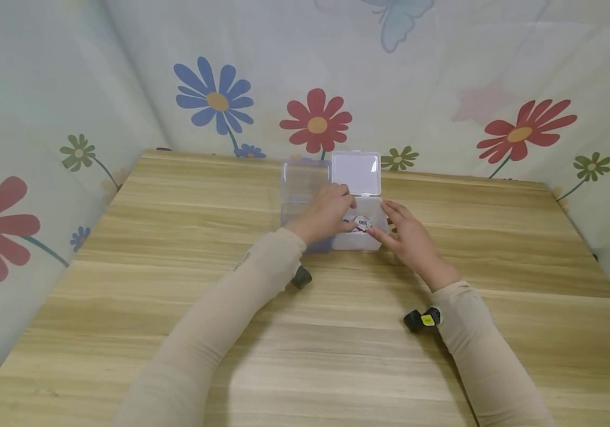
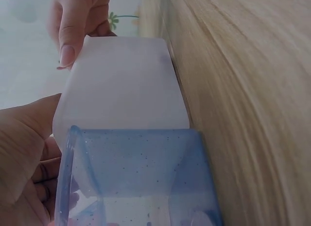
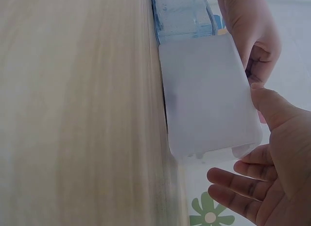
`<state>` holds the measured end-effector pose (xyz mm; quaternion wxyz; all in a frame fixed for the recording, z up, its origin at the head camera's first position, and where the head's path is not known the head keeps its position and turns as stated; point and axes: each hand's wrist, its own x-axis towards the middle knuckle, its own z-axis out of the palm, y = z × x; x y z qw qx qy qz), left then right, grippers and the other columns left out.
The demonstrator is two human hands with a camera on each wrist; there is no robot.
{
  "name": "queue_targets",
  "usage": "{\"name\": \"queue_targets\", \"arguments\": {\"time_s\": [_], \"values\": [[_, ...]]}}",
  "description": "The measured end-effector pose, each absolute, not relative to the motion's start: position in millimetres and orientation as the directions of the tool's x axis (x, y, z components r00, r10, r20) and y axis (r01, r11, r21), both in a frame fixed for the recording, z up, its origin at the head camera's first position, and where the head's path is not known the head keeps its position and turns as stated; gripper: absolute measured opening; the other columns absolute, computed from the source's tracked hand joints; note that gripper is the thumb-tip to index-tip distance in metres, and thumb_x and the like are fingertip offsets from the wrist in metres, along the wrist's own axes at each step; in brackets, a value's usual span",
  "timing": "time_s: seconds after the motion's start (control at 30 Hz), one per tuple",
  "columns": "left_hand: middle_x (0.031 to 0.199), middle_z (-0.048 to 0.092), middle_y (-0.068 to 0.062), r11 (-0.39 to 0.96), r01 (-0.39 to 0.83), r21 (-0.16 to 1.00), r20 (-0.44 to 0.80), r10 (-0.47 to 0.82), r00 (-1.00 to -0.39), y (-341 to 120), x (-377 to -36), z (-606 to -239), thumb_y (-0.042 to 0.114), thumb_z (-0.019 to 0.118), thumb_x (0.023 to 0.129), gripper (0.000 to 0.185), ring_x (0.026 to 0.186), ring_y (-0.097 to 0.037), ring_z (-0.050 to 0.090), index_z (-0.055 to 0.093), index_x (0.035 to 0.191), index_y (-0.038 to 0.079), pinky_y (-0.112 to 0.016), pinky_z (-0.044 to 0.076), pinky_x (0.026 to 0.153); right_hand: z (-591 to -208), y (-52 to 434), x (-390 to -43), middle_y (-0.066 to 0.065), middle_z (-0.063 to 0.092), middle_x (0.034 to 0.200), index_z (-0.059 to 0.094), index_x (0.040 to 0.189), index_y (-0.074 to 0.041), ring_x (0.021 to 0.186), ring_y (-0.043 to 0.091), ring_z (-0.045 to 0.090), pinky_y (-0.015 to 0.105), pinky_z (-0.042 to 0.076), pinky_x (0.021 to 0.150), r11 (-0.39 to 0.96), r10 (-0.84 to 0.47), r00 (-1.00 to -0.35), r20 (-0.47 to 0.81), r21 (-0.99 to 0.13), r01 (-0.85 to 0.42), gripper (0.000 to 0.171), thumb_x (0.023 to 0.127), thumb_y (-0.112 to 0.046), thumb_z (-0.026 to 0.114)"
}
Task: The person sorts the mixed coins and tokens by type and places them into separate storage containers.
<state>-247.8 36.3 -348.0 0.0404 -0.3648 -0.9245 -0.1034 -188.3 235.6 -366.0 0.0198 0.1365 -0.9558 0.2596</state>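
Small round piece (image 1: pixel 362 223) sat over the white box (image 1: pixel 359 238) between both hands — left hand (image 1: pixel 325 212) pinched it, nearer; right hand (image 1: pixel 410 236) lay loose-fingered, holding nothing, just beside.

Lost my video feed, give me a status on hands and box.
Left hand pinches a small token over the open white box. Right hand open, touching box. Nothing obstructing.

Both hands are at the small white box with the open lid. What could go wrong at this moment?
The left hand pinches a small printed disc over the white box; it might slip onto the table. The raised lid could fall shut on the fingers. The right hand only touches the light box, so it might slide.
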Motion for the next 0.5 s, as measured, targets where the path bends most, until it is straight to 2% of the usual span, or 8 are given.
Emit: {"name": "queue_targets", "arguments": {"time_s": [0.5], "values": [[0.11, 0.059, -0.007, 0.702, 0.683, 0.201, 0.235, 0.643, -0.729, 29.7, -240.9, -351.3, 0.039, 0.072, 0.084, 0.049, 0.105, -0.021, 0.052, 0.065, 0.119, 0.006, -0.033, 0.044, 0.096, -371.8, 239.8, -192.0, 0.025, 0.032, 0.152, 0.031, 0.147, 0.004, 0.108, 0.042, 0.061, 0.051, 0.052, 0.093, 0.844, -0.257, -0.96, 0.107, -0.46, -0.277, 0.072, 0.095, -0.036, 0.059]]}}
